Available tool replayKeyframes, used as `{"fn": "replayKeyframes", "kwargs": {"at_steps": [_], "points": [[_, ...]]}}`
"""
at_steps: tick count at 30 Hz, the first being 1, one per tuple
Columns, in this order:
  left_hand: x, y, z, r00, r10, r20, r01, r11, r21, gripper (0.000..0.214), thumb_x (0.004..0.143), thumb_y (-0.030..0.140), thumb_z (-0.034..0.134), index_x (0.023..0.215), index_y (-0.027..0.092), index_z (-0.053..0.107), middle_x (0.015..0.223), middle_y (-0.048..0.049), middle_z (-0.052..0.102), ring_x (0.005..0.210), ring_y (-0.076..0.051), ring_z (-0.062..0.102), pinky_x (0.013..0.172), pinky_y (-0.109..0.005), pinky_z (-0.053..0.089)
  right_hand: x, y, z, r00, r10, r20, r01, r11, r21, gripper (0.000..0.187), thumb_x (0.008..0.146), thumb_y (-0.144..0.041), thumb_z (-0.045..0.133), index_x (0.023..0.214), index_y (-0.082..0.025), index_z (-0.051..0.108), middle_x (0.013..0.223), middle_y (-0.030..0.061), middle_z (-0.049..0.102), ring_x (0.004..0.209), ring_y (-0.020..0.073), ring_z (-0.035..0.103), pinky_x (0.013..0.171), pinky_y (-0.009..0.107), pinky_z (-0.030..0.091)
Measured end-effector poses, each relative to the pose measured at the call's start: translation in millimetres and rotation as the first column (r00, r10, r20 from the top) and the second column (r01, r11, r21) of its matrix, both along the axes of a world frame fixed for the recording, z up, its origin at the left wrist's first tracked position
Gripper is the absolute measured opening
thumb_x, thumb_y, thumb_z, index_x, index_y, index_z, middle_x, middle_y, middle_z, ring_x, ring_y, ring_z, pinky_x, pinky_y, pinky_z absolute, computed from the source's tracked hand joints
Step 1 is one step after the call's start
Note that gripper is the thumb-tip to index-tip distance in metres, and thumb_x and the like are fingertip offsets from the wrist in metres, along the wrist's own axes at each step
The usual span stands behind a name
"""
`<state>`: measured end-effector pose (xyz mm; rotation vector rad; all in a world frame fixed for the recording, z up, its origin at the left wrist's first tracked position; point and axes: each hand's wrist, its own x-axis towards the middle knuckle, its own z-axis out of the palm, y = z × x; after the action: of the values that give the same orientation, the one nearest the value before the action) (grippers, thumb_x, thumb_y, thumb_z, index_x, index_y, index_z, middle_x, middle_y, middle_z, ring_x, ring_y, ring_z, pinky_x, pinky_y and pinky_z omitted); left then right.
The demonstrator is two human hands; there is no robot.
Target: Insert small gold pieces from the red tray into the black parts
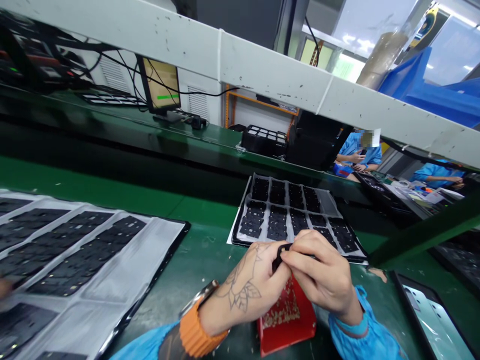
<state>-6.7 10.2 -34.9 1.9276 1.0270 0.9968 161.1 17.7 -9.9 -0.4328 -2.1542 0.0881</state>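
Observation:
My left hand (251, 285), with a leaf drawing on its back, is closed around a small black part (278, 257). Thumb and finger of my right hand (322, 272) are pinched together at the same part, and its far end is hidden behind them. Whether a tiny piece sits between the right fingertips I cannot make out. Directly below both hands is a red tray (287, 340) with a heap of tiny pale brass-coloured pieces (283, 312) in it. Just beyond my hands lies a black tray (237, 235) with flat black parts (277, 222) in white-lined compartments.
At the left a larger lined tray (150, 260) holds more black parts; a blurred hand (5, 288) reaches over it. Light-blue panels (431, 315) lie in a dark tray at the right. A white beam (270, 75) crosses above the green bench (210, 255). Co-workers (358, 152) sit beyond.

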Motion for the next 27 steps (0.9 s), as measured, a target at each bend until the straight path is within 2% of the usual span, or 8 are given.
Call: {"fn": "replayKeyframes", "kwargs": {"at_steps": [4, 6, 9, 15, 27], "points": [[1.1, 1.2, 7.0, 0.999, -0.024, 0.040, 0.024, 1.000, -0.006, 0.021, 0.092, 0.021, 0.043, 0.076, 0.017, 0.055, 0.072, -0.0001, 0.061, 0.069, -0.015, 0.051, 0.069, -0.030, 0.037, 0.5, -1.0, -0.3, 1.000, -0.019, -0.013, 0.019, 1.000, 0.000, 0.027, 0.099, 0.000, 0.050, 0.115, -0.013, 0.068, 0.095, 0.0123, 0.062, 0.082, 0.0277, 0.058, 0.071, 0.043, 0.054], [1.2, 0.8, 10.6, 0.995, -0.054, 0.079, 0.057, 0.998, -0.029, 0.024, 0.093, 0.023, 0.042, 0.072, 0.017, 0.052, 0.065, 0.0021, 0.055, 0.062, -0.013, 0.045, 0.062, -0.028, 0.034, 0.8, -1.5, 0.0, 0.999, -0.006, -0.037, 0.006, 1.000, 0.010, 0.027, 0.099, 0.001, 0.052, 0.115, -0.012, 0.069, 0.095, 0.0123, 0.063, 0.082, 0.0277, 0.059, 0.071, 0.042, 0.054], [0.9, -0.1, 12.5, 0.989, -0.090, 0.121, 0.097, 0.994, -0.054, 0.023, 0.092, 0.023, 0.044, 0.071, 0.016, 0.052, 0.064, 0.0027, 0.053, 0.060, -0.012, 0.042, 0.059, -0.027, 0.032, 0.9, -2.0, 0.2, 0.999, -0.006, -0.049, 0.006, 1.000, 0.012, 0.028, 0.098, 0.000, 0.052, 0.117, -0.013, 0.068, 0.096, 0.0122, 0.062, 0.082, 0.0276, 0.059, 0.071, 0.042, 0.054], [-0.2, 0.4, 9.9, 0.988, -0.097, 0.120, 0.104, 0.993, -0.053, 0.021, 0.092, 0.023, 0.043, 0.076, 0.016, 0.056, 0.071, 0.0007, 0.060, 0.064, -0.013, 0.048, 0.061, -0.028, 0.033, 0.5, -1.9, 1.6, 1.000, -0.026, 0.017, 0.026, 1.000, 0.014, 0.029, 0.099, -0.002, 0.048, 0.119, -0.013, 0.067, 0.096, 0.0125, 0.061, 0.080, 0.0274, 0.058, 0.066, 0.040, 0.052], [-0.6, 0.5, 12.0, 0.990, -0.091, 0.108, 0.100, 0.991, -0.088, 0.022, 0.092, 0.025, 0.043, 0.074, 0.016, 0.052, 0.069, 0.0002, 0.056, 0.064, -0.014, 0.045, 0.061, -0.029, 0.033, 1.6, -0.9, 0.2, 0.999, 0.006, 0.036, -0.007, 0.999, 0.035, 0.027, 0.101, -0.002, 0.046, 0.119, -0.011, 0.064, 0.095, 0.0135, 0.062, 0.079, 0.0280, 0.060, 0.066, 0.042, 0.053]]}}
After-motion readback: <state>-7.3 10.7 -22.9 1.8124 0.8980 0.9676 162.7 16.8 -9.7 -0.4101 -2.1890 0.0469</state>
